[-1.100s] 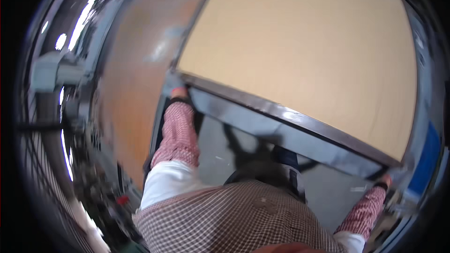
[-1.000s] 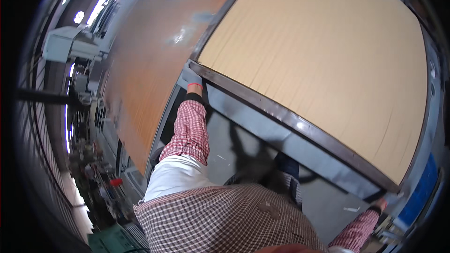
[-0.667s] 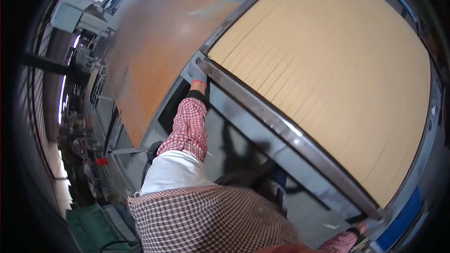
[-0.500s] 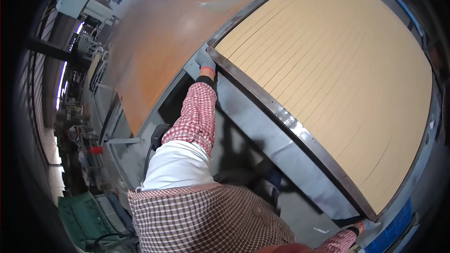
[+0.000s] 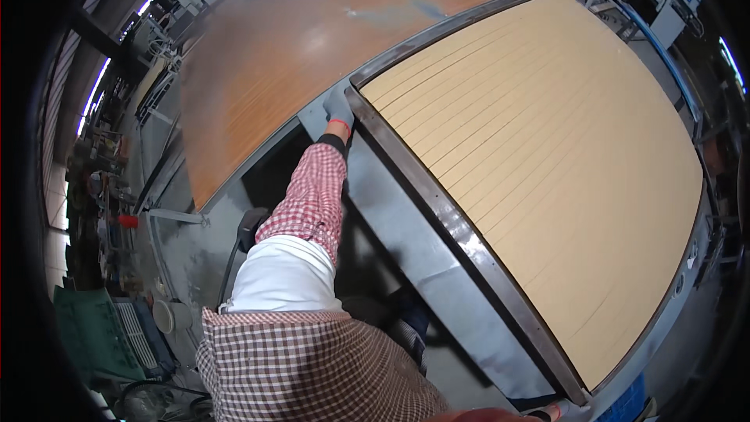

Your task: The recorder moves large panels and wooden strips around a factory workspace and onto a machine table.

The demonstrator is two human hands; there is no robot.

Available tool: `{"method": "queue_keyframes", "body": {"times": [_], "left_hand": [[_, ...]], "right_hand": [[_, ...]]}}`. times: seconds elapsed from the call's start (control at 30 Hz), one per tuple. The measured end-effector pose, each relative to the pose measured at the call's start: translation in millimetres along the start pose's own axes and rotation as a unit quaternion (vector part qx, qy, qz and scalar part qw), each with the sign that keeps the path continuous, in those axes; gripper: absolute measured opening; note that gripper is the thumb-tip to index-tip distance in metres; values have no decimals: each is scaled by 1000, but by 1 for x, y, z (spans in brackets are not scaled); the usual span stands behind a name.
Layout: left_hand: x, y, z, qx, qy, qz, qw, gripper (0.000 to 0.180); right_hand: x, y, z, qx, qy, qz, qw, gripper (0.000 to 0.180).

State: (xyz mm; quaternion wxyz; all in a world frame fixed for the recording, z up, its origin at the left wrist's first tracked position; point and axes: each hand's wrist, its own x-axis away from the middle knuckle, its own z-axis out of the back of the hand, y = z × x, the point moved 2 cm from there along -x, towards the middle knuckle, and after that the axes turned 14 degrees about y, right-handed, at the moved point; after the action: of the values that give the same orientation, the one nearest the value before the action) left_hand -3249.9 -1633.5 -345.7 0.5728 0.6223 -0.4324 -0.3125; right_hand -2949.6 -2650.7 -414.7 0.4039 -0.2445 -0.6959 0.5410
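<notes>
A: Head view first. Where is the left hand?

B: The left hand (image 5: 338, 112), in a grey glove with a red cuff, sits at about eleven o'clock from the picture's middle, at the end of an outstretched arm in a red-checked sleeve (image 5: 311, 199). It rests on the near-left corner of the dark metal frame (image 5: 437, 211) that borders the tan slatted panel (image 5: 539, 156).

A: Is it gripping?

B: The gloved fingers lie bent over the frame's corner and touch it, but I cannot tell whether they clamp it or only press on it.

A: And the panel relative to that hand?

B: The panel spreads away from the hand toward three and four o'clock, filling the right half of the picture. Its slats run lengthwise, parallel and close together. The frame's near rail runs from the hand down toward five o'clock.

A: The right hand?

B: Only a sliver of the right hand (image 5: 556, 409) shows at the bottom edge, about five o'clock, touching the frame's other near corner. How far open it is cannot be told.

A: What lies around?

B: A grey metal skirt (image 5: 422, 266) slopes below the rail. Beyond the left hand, toward twelve and eleven o'clock, lies a broad orange-brown sheet (image 5: 312, 39). At eight o'clock there is a green crate (image 5: 90, 332) on the workshop floor.
</notes>
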Motion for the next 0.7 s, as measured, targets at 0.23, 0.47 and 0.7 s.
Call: {"method": "queue_keyframes", "body": {"times": [0.23, 0.47, 0.7], "left_hand": [[17, -11, -16, -5, 18, 40, 999, 36], [-11, -31, -19, -19, 61, 60, 996, 34], [-2, -35, -33, -55, 85, 24, 995, 41]], "right_hand": [[-39, -18, 4, 99, 22, 147, 984, 54], [-46, -14, -8, 123, 10, 158, 980, 52], [-52, -25, -5, 142, 23, 183, 973, 51]]}}
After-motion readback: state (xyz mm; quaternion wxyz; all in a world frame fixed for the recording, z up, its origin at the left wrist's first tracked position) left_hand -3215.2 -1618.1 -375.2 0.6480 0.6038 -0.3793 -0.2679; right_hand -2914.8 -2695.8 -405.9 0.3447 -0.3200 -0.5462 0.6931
